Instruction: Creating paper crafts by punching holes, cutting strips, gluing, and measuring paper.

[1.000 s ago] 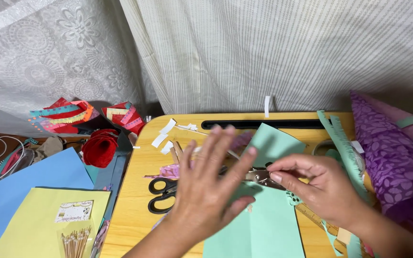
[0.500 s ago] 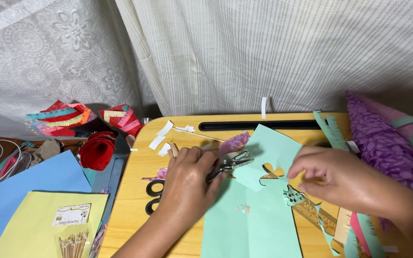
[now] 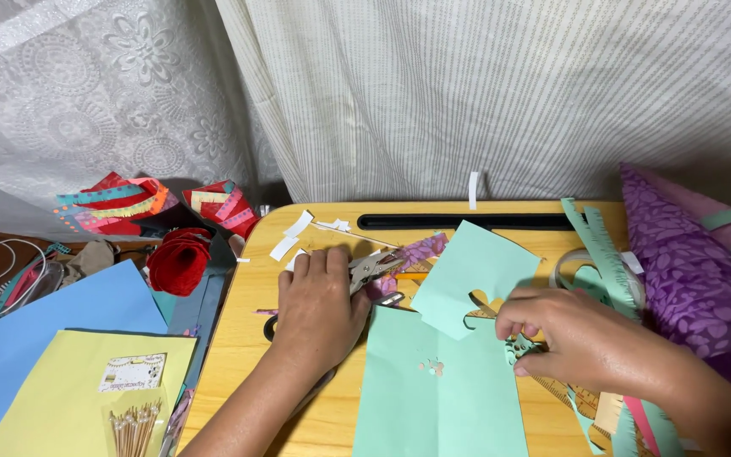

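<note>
We see the left hand (image 3: 319, 300) lying on the small wooden table (image 3: 251, 338), with its fingers curled down over a metal punch tool (image 3: 374, 268), whose silver head sticks out to the right of the knuckles. The right hand (image 3: 573, 338) pinches a small mint green cut-out (image 3: 518, 349) between thumb and fingertips, the other fingers bent loosely. Between the hands lies a mint green paper sheet (image 3: 437, 398); a second mint piece (image 3: 471, 275) with a cut shape rests above it. A purple patterned paper (image 3: 687, 271) lies at the right.
</note>
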